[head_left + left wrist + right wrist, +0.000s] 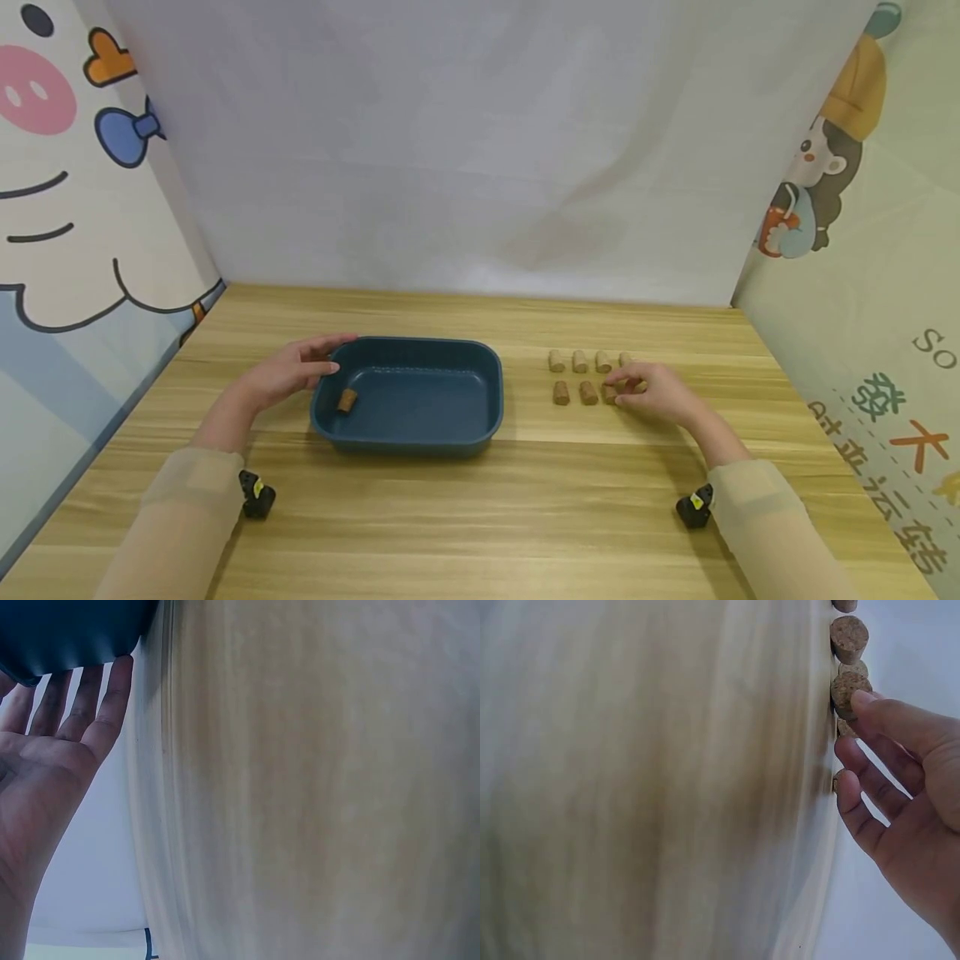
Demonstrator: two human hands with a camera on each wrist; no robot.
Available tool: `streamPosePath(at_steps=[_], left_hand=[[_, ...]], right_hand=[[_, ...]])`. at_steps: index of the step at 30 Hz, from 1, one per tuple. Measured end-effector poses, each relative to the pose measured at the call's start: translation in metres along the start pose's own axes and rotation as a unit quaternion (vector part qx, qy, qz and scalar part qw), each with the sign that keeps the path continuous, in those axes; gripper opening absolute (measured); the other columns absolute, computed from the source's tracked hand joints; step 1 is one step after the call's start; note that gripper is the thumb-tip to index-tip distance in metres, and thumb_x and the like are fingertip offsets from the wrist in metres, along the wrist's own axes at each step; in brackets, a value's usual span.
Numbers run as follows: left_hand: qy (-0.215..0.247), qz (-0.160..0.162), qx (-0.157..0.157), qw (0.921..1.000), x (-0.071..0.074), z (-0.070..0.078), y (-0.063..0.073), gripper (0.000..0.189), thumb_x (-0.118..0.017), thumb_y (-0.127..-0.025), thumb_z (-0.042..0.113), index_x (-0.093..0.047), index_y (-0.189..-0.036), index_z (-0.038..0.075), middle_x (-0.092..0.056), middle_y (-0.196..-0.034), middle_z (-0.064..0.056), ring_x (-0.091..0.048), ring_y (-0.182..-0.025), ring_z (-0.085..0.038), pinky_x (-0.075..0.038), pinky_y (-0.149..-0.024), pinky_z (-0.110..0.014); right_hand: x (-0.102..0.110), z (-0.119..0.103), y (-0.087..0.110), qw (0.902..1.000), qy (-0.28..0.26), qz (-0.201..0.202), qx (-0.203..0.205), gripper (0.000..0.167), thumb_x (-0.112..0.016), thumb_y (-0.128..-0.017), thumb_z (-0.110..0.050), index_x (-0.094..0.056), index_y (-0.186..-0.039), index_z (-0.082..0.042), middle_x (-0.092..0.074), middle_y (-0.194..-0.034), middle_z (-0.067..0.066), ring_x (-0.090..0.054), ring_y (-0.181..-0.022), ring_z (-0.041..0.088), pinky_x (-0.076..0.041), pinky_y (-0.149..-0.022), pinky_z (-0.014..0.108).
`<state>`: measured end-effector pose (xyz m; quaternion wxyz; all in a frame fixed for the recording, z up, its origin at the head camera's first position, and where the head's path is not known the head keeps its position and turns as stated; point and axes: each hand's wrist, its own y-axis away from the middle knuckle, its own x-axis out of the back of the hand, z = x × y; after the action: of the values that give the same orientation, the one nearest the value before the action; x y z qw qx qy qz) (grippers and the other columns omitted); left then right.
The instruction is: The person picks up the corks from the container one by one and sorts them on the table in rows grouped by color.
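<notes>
My right hand [660, 392] reaches the right end of the front row of corks, where thumb and forefinger pinch a cork [847, 691] low at the table. In the right wrist view, the other fingers spread out beside it. On the left, my left hand [288, 372] rests at the left end of a dark blue rectangular basin [408, 446], thumb by the rim. Its fingers [84, 705] extend fairly straight against the basin's outer wall in the left wrist view. One brown cork [347, 401] lies inside the basin near its left wall.
Two neat rows of corks stand right of the basin: several in the back row, such as the leftmost one [557, 361], and a front row starting with another cork [561, 393]. The wooden table [450, 533] ends at a pale cloth backdrop [450, 167].
</notes>
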<state>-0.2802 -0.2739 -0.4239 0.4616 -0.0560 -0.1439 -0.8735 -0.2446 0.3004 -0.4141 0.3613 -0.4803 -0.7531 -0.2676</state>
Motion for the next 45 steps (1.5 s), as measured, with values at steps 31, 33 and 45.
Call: streamPosePath(at_steps=[31,33,45], left_hand=[[-0.001,-0.001,0.017,0.9999,-0.001,0.006,0.001,0.058,-0.053,-0.098,0.023,-0.028,-0.15,0.018,-0.009,-0.158,-0.013,-0.028,-0.055,-0.03,-0.04,-0.08,-0.033],[-0.001,-0.001,0.018,0.9998,-0.002,0.006,0.001,0.058,-0.054,-0.098,0.024,-0.029,-0.15,0.019,-0.008,-0.158,-0.013,-0.029,-0.055,-0.029,-0.04,-0.081,-0.033],[0.001,0.0,0.017,0.9999,-0.002,0.006,0.001,0.057,-0.053,-0.098,0.023,-0.029,-0.15,0.019,-0.008,-0.158,-0.014,-0.028,-0.055,-0.03,-0.041,-0.079,-0.032]], right_hand=[[0.006,-0.007,0.001,1.0,0.003,-0.003,0.008,0.03,-0.071,-0.083,-0.007,-0.067,-0.113,-0.007,-0.065,-0.107,0.01,-0.058,-0.089,0.02,-0.048,-0.069,0.032],[0.007,-0.009,0.002,0.9999,0.005,0.004,0.015,0.031,-0.071,-0.083,-0.007,-0.066,-0.114,-0.007,-0.064,-0.11,0.011,-0.058,-0.087,0.018,-0.047,-0.067,0.03],[0.012,-0.046,0.002,0.9982,0.031,0.041,0.03,0.036,-0.069,-0.086,-0.01,-0.063,-0.121,-0.003,-0.065,-0.114,0.015,-0.058,-0.086,0.019,-0.046,-0.062,0.027]])
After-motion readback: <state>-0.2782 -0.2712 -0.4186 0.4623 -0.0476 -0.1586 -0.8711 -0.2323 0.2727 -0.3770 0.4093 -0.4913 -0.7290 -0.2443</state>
